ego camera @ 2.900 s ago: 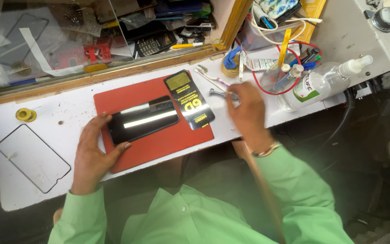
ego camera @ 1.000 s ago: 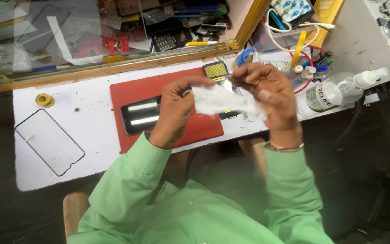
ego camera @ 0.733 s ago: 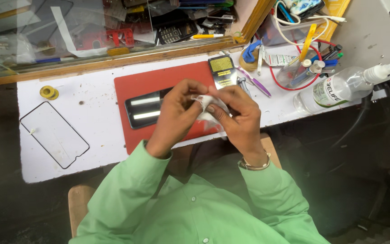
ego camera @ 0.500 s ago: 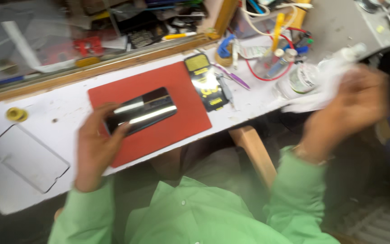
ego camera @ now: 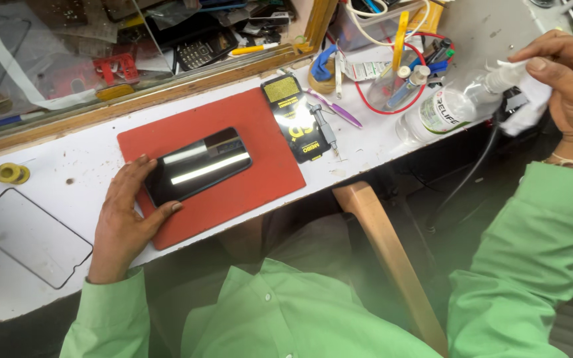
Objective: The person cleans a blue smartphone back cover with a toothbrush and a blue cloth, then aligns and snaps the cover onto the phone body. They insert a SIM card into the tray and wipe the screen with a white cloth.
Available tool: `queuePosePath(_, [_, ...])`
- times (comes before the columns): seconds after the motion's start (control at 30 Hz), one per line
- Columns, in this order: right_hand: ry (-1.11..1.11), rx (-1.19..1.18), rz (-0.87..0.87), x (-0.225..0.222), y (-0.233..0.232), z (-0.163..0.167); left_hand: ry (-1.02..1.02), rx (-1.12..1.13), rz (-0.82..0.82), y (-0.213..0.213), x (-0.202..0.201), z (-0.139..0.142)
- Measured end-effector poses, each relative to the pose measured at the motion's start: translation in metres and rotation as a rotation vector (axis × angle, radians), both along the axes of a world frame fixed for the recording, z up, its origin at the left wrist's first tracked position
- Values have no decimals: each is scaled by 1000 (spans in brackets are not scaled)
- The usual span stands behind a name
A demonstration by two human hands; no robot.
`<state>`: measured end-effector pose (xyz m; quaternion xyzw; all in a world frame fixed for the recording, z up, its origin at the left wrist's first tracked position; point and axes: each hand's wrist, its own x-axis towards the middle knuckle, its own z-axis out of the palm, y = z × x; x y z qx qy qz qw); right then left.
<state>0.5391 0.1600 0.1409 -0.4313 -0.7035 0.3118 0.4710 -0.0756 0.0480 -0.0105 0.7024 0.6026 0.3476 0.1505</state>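
The left hand [ego camera: 124, 215] rests on the near-left corner of a red mat [ego camera: 233, 166] on the white worktable [ego camera: 21, 265], its fingers steadying a black phone [ego camera: 197, 166] lying screen-up. The right hand [ego camera: 568, 79], off the table's right edge, holds a white cloth [ego camera: 525, 106] against the nozzle of a clear spray bottle [ego camera: 449, 109]. A black-and-yellow packet [ego camera: 293, 116] lies beside the mat's far-right corner.

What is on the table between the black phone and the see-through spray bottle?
In the head view, between the phone and the spray bottle lie the edge of the red mat, a black and yellow packet, and a small screwdriver.
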Motion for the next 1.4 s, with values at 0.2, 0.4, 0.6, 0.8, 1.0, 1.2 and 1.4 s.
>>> queuePosePath(0.2, [133, -44, -4, 34, 24, -30, -20, 35, -2, -4, 8, 3])
queuePosePath(0.4, [168, 21, -144, 24, 18, -43, -181, -61, -66, 8, 4, 7])
queuePosePath(0.6, [246, 163, -471, -76, -29, -68, -221, -67, -92, 3, 6, 6])
queuePosePath(0.8, [-145, 328, -122, -309, -54, -159, -211, -47, -66, 0, 8, 6])
queuePosePath(1.0, [-518, 402, -140, -364, -70, -156, -213, -70, -4, -3, 8, 6])
queuePosePath(1.2, [-466, 295, 73, -368, -76, -134, -158, -33, -18, -1, 7, 6])
queuePosePath(1.4, [-552, 186, 80, -340, -29, -117, -165, 2, -30, -1, 6, 7])
